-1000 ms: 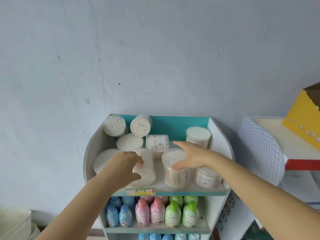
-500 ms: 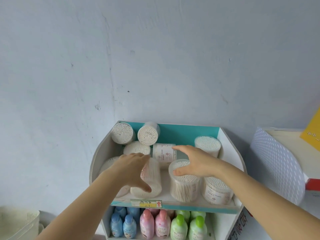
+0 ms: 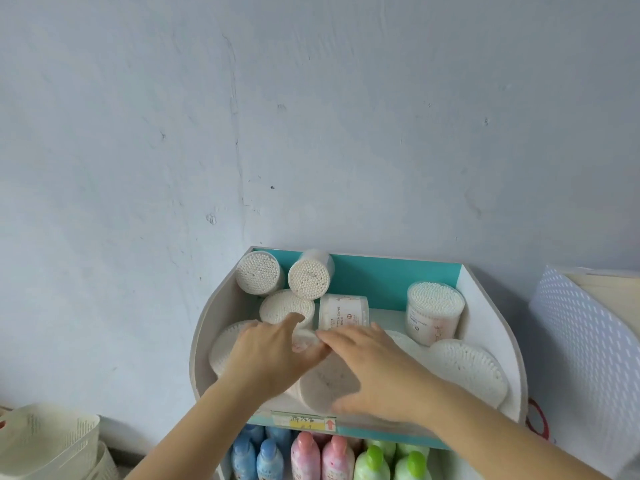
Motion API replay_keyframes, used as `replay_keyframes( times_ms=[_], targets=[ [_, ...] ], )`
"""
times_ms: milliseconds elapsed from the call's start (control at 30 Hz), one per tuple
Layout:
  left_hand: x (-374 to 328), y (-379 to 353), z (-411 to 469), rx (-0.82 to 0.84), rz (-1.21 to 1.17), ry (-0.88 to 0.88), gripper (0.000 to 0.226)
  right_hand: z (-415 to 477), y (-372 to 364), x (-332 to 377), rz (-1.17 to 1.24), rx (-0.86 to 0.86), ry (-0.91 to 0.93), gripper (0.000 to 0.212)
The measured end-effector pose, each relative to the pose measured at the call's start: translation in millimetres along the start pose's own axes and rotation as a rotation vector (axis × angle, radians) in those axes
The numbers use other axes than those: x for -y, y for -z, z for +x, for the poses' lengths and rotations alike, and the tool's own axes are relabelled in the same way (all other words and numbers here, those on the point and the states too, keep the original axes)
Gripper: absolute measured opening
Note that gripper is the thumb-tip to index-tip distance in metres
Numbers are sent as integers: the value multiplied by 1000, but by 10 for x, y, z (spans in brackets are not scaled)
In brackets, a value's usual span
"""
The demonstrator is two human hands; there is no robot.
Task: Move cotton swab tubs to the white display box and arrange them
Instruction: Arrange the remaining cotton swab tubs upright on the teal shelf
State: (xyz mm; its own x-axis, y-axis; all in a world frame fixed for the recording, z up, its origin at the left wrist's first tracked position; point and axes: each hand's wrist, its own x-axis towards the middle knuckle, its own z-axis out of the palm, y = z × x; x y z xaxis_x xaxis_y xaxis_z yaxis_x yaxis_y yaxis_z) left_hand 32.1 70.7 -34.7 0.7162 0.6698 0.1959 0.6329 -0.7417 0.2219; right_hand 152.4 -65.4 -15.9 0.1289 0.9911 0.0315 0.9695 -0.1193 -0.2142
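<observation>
The white display box (image 3: 491, 306) with a teal back holds several clear cotton swab tubs. Three lie stacked on their sides at the back left (image 3: 259, 273), and a labelled one (image 3: 343, 313) lies beside them. One tub (image 3: 434, 317) stands upright at the back right, another (image 3: 467, 368) sits at the front right. A tub (image 3: 327, 382) lies on its side at the front centre. My left hand (image 3: 273, 355) wraps over its left top. My right hand (image 3: 374, 368) covers its right side, with the thumb below. Another tub behind my right hand is mostly hidden.
Under the box, a shelf carries blue (image 3: 263, 455), pink (image 3: 322, 455) and green (image 3: 391, 462) bottles. A yellow price label (image 3: 304, 422) sits on the front lip. A white perforated bin (image 3: 588, 341) stands at the right, cream baskets (image 3: 45, 441) at the bottom left.
My right hand left the upright front tub and moved left onto the lying tub beside my left hand. The view shifted, so the box sits further right in the frame.
</observation>
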Motion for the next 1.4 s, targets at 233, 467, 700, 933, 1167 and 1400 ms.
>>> replay_keyframes(
  times_ms=[233,467,700,933,1167,1400],
  targets=[
    [197,-100,39,124,73,-77,50,35,-263,56,-186,8,-56,123],
    [390,-92,2,-43,-79,-120,40,82,-179,-63,-8,54,-127,104],
    [404,75,-49,153,-89,-172,100,258,284,-342,135,35,-250,95],
    [307,33,44,232,-89,-202,74,568,449,-698,207,21,-402,92],
    [179,138,127,268,36,-151,65,867,236,-729,222,121,-365,103],
    [122,154,132,291,61,-125,64,1104,255,-528,345,-222,-262,105]
  ],
)
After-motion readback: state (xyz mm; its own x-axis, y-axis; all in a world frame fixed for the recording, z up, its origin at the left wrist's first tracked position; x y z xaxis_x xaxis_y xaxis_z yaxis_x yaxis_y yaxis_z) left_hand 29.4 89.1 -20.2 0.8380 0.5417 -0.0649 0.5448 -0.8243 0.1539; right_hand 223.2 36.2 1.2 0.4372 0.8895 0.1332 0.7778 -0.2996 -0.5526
